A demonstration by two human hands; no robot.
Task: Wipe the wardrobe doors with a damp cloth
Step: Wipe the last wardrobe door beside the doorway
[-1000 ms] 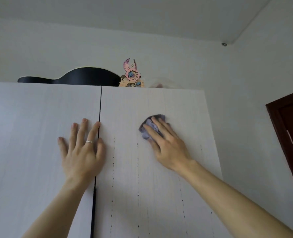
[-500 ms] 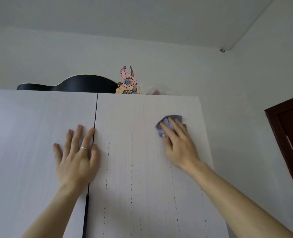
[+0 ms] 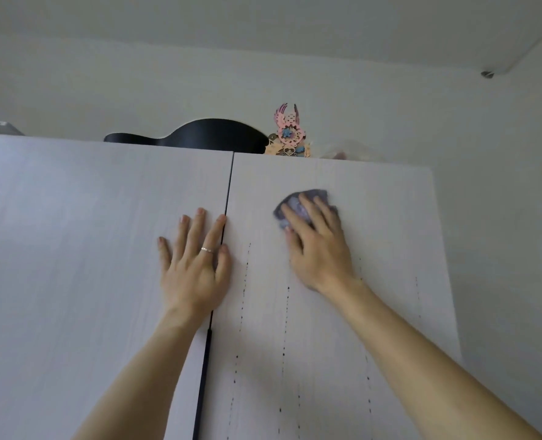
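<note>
Left hand (image 3: 196, 265) flat, fingers spread, on left wardrobe door (image 3: 73, 265) by the door gap; right hand (image 3: 318, 246) with straight fingers presses purple cloth (image 3: 298, 206) high on right wardrobe door (image 3: 383, 233).

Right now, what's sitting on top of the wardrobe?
A black curved thing, a pink cut-out ornament and something clear poke up above the wardrobe doors. Their lower parts are hidden behind the doors' top edge.
</note>
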